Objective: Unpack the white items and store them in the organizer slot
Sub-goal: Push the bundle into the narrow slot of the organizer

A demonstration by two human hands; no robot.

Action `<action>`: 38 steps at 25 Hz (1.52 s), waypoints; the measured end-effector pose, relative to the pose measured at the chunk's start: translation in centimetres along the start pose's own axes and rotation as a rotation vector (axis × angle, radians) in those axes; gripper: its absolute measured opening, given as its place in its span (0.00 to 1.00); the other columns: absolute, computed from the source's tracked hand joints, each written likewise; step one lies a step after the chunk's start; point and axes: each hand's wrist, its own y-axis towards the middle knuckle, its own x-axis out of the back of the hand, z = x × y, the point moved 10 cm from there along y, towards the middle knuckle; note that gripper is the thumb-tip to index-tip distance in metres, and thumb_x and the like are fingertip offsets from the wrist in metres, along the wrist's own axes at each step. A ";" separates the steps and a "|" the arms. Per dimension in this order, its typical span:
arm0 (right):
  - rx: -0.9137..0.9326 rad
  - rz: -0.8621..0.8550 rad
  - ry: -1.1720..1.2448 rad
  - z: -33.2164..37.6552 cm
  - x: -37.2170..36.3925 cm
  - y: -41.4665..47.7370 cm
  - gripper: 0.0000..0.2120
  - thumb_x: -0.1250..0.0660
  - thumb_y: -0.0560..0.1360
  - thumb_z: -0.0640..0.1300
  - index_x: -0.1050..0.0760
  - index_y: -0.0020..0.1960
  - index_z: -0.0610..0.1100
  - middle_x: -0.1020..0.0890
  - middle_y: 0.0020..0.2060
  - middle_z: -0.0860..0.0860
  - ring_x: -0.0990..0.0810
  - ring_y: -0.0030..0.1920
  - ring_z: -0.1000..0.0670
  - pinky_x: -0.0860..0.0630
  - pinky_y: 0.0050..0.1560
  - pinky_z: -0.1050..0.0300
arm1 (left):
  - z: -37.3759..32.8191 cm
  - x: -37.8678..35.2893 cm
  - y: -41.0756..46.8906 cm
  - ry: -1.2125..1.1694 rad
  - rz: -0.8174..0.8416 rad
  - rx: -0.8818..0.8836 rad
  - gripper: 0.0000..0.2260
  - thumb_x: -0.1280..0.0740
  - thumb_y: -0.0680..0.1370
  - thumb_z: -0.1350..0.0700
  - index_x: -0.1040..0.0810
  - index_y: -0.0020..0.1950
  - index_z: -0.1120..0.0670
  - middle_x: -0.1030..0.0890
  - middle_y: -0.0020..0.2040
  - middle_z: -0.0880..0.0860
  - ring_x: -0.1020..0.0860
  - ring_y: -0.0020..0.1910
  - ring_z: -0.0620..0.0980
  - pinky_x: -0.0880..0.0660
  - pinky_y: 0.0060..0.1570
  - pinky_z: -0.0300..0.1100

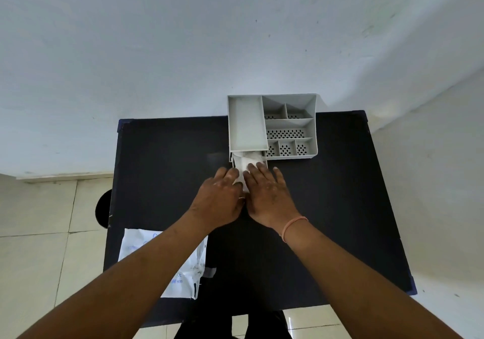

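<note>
A grey desk organizer (309,108) stands at the far edge of the black table (340,207). Its lower front slot holds a stack of white items (246,162) that sticks partway out toward me. My left hand (220,197) and my right hand (267,194) lie side by side on the near end of that stack, fingers pointing at the slot. Both hands press on the white items; the part under my palms is hidden. An opened white plastic package (188,268) with blue print lies at the table's near left, partly under my left forearm.
The organizer's top has several perforated compartments (286,134) on the right and a plain tray (246,124) on the left. A white wall rises behind the table. Tiled floor and a dark round object (103,207) show to the left.
</note>
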 end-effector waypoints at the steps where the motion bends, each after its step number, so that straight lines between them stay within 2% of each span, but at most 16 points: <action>1: 0.005 0.101 -0.028 -0.1 -1.0 0.2 0.31 0.40 0.81 0.52 0.39 0.82 0.44 0.39 0.84 0.45 0.46 0.84 0.43 0.50 0.81 0.32 | -0.3 -0.6 -0.1 0.036 0.033 -0.020 0.18 0.34 0.81 0.45 0.14 0.63 0.54 0.22 0.73 0.56 0.25 0.68 0.57 0.18 0.52 0.52; 2: 0.004 0.150 -0.035 -0.2 -1.4 0.3 0.31 0.42 0.82 0.53 0.40 0.83 0.45 0.42 0.85 0.46 0.48 0.85 0.44 0.53 0.82 0.31 | -0.4 -1.0 -0.1 0.046 0.052 -0.025 0.19 0.34 0.80 0.44 0.14 0.64 0.54 0.24 0.75 0.56 0.25 0.69 0.58 0.18 0.54 0.53; 4: -0.006 0.094 0.037 -0.4 -0.5 0.5 0.27 0.43 0.83 0.53 0.34 0.80 0.45 0.36 0.82 0.46 0.42 0.83 0.44 0.49 0.81 0.32 | 0.0 -0.9 0.0 -0.024 0.041 0.007 0.19 0.33 0.80 0.44 0.14 0.64 0.54 0.25 0.76 0.56 0.26 0.70 0.58 0.18 0.57 0.54; 7: -0.065 -0.336 0.182 -1.4 4.3 0.0 0.18 0.40 0.79 0.46 0.21 0.65 0.42 0.19 0.66 0.44 0.23 0.69 0.42 0.29 0.71 0.39 | 1.5 0.7 0.1 -0.133 -0.125 0.071 0.21 0.29 0.78 0.44 0.16 0.67 0.55 0.23 0.74 0.58 0.24 0.70 0.60 0.18 0.59 0.57; 9: -0.092 -0.498 0.168 -2.0 5.8 -0.4 0.18 0.39 0.76 0.46 0.22 0.63 0.42 0.18 0.62 0.45 0.21 0.63 0.43 0.25 0.66 0.42 | 2.0 1.3 0.5 -0.103 -0.170 0.083 0.28 0.28 0.77 0.42 0.21 0.73 0.55 0.24 0.76 0.58 0.25 0.72 0.61 0.20 0.62 0.59; 11: -0.070 -0.303 0.092 -1.6 3.9 1.2 0.26 0.38 0.76 0.50 0.28 0.72 0.43 0.23 0.70 0.43 0.27 0.71 0.41 0.30 0.72 0.40 | 1.5 0.6 1.3 -0.014 -0.078 0.056 0.34 0.31 0.77 0.39 0.28 0.80 0.55 0.28 0.80 0.57 0.30 0.77 0.61 0.25 0.68 0.60; 14: 0.008 0.069 -0.030 -1.0 -0.3 3.2 0.39 0.39 0.77 0.59 0.43 0.83 0.43 0.39 0.83 0.43 0.43 0.83 0.42 0.46 0.81 0.33 | 0.6 -1.4 2.4 0.210 0.114 -0.035 0.40 0.30 0.76 0.40 0.34 0.83 0.57 0.32 0.82 0.57 0.37 0.81 0.61 0.32 0.73 0.60; 19: 0.001 0.237 -0.092 -1.3 -0.6 4.7 0.43 0.37 0.77 0.65 0.46 0.84 0.47 0.44 0.85 0.46 0.48 0.84 0.44 0.52 0.80 0.28 | 0.2 -1.5 3.8 0.378 0.187 -0.039 0.27 0.32 0.79 0.48 0.26 0.77 0.56 0.26 0.77 0.56 0.38 0.81 0.62 0.32 0.71 0.60; 21: -0.012 0.220 -0.009 -0.9 0.1 4.3 0.38 0.36 0.78 0.60 0.42 0.83 0.47 0.42 0.84 0.45 0.46 0.84 0.43 0.51 0.80 0.28 | 0.0 -0.9 3.8 0.363 0.170 -0.021 0.26 0.32 0.80 0.50 0.26 0.77 0.55 0.27 0.78 0.57 0.37 0.81 0.62 0.31 0.70 0.59; 23: 0.022 0.050 0.062 -0.6 2.2 3.4 0.30 0.35 0.78 0.53 0.32 0.78 0.46 0.33 0.80 0.45 0.36 0.81 0.43 0.45 0.80 0.31 | -0.1 -0.4 3.0 0.337 0.122 -0.007 0.28 0.31 0.79 0.52 0.28 0.79 0.56 0.30 0.80 0.59 0.35 0.80 0.62 0.30 0.70 0.59; 25: 0.090 -0.090 -0.006 -0.5 3.1 2.2 0.24 0.35 0.75 0.50 0.25 0.71 0.45 0.24 0.73 0.46 0.27 0.75 0.44 0.39 0.79 0.34 | -0.8 -0.8 1.6 0.414 0.109 -0.066 0.25 0.31 0.79 0.52 0.25 0.75 0.58 0.26 0.76 0.60 0.33 0.78 0.64 0.30 0.70 0.60; 26: 0.124 -0.083 -0.055 -0.5 2.7 1.5 0.25 0.34 0.74 0.51 0.25 0.70 0.45 0.23 0.72 0.46 0.26 0.74 0.43 0.40 0.79 0.34 | -1.2 -1.3 1.0 0.477 0.134 -0.102 0.22 0.32 0.80 0.52 0.23 0.73 0.59 0.23 0.72 0.61 0.32 0.77 0.64 0.31 0.71 0.61; 29: 0.188 0.078 -0.236 -0.7 -0.2 0.6 0.36 0.31 0.73 0.57 0.32 0.78 0.45 0.30 0.78 0.44 0.35 0.80 0.42 0.49 0.80 0.28 | -1.8 -2.1 1.2 0.614 0.189 -0.144 0.17 0.34 0.83 0.54 0.19 0.68 0.59 0.18 0.66 0.59 0.31 0.77 0.64 0.33 0.74 0.61; 33: 0.238 0.065 -0.301 -0.7 -0.1 1.1 0.32 0.29 0.77 0.52 0.32 0.78 0.45 0.28 0.77 0.43 0.33 0.79 0.42 0.53 0.80 0.28 | -2.7 -2.1 2.8 0.666 0.181 -0.224 0.14 0.38 0.85 0.58 0.16 0.66 0.56 0.13 0.62 0.55 0.29 0.75 0.62 0.35 0.76 0.60; 36: 0.221 0.074 -0.303 -0.4 0.4 0.8 0.31 0.30 0.78 0.51 0.33 0.78 0.45 0.30 0.78 0.43 0.36 0.80 0.42 0.54 0.80 0.27 | -2.5 -1.7 3.4 0.646 0.178 -0.211 0.15 0.38 0.85 0.58 0.19 0.69 0.57 0.15 0.67 0.58 0.33 0.80 0.63 0.40 0.80 0.62; 38: 0.204 -0.002 -0.231 -0.3 1.6 0.5 0.30 0.30 0.75 0.50 0.29 0.75 0.45 0.30 0.78 0.43 0.36 0.80 0.42 0.54 0.80 0.26 | -2.5 -1.5 3.0 0.607 0.195 -0.166 0.20 0.35 0.85 0.54 0.24 0.76 0.56 0.22 0.76 0.60 0.41 0.85 0.65 0.44 0.81 0.67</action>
